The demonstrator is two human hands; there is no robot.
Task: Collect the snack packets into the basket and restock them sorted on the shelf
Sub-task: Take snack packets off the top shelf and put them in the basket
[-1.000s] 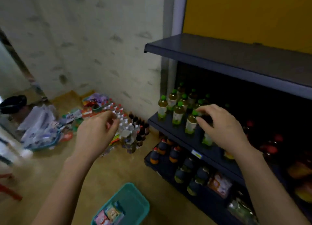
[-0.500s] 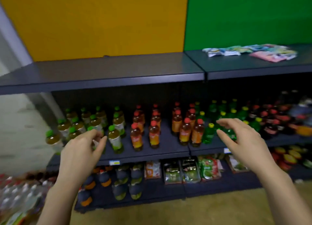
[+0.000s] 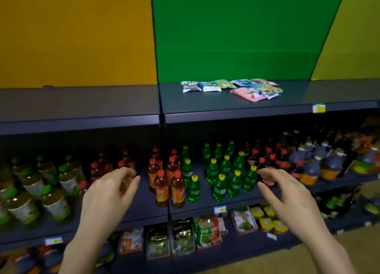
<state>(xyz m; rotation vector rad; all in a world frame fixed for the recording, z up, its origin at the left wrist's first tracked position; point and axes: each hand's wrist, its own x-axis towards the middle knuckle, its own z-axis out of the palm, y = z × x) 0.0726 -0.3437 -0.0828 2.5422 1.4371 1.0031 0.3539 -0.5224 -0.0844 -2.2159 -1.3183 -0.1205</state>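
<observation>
Pastel snack packets (image 3: 232, 88) on top shelf (image 3: 205, 106): likely light, crinkly, crushable; pinch sealed edges. Left hand (image 3: 109, 195), right hand (image 3: 287, 199) empty, loose-fingered, apart

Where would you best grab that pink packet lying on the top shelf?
Probably its near left corner, coming from the front and slightly above. The pink packet lies flat on the top shelf, closest to the front edge. Other packets overlap its right end, so a pinch on that bare corner suits it.
</observation>
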